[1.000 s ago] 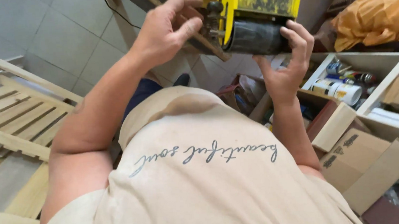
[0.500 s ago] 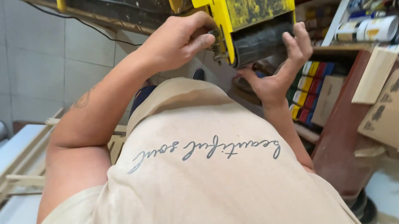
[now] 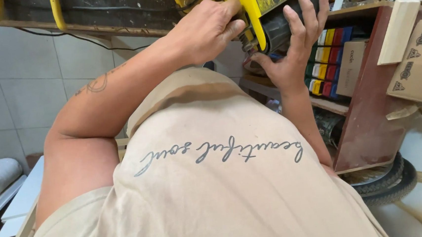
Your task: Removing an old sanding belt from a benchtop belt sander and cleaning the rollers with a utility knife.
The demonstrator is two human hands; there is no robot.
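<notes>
The person works on a yellow, paint-worn power tool with a dark cylindrical roller at its end (image 3: 282, 9), held up above the chest in front of a wooden shelf unit (image 3: 368, 107). By the look of it, the step in hand is adjusting or fastening a small fitting on the tool's side while the other hand steadies the body.

The left hand (image 3: 207, 29) has its grip closed around the metal part at the tool's near side, fingers curled and thumb pressed against the yellow housing. The right hand (image 3: 292, 48) is spread open, palm and fingers flat against the dark roller and its underside, supporting rather than clasping it. So the tool sits between the two hands, touching both, just above the beige shirt (image 3: 215, 182).

A next move would likely call for firm counter-pressure from the right palm as the left fingers turn or pull, with care taken to keep fingertips off the roller's edge.

Behind, a row of coloured boxes (image 3: 328, 61) stands on the shelf, cardboard cartons (image 3: 415, 64) lean at the right, and a rubber tyre (image 3: 389, 183) lies below.
</notes>
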